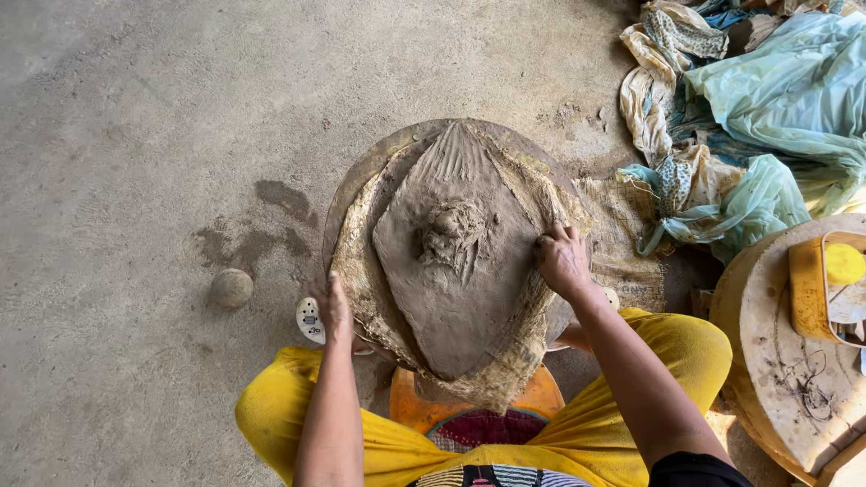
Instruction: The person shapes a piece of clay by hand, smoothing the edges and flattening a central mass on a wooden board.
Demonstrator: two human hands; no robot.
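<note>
Clay (460,271) lies before you as a flat grey slab with a rough lump at its middle, spread on sacking (532,347) over a round board (361,176) on the concrete floor (135,108); your left hand (332,311) rests at the near left rim, fingers curled down onto the sacking edge, though whether they pinch it you cannot tell; your right hand (563,260) sits on the right rim, fingers bent and closed over the folded sacking, seemingly drawing it inward over the slab; hands on opposite sides keep the cloth taut and the slab centred; a small ball (231,288) lies well apart to the left; crumpled plastic sheets (776,99) are heaped far right; a yellow tub (816,289) stands on a second board (776,361) at right.
</note>
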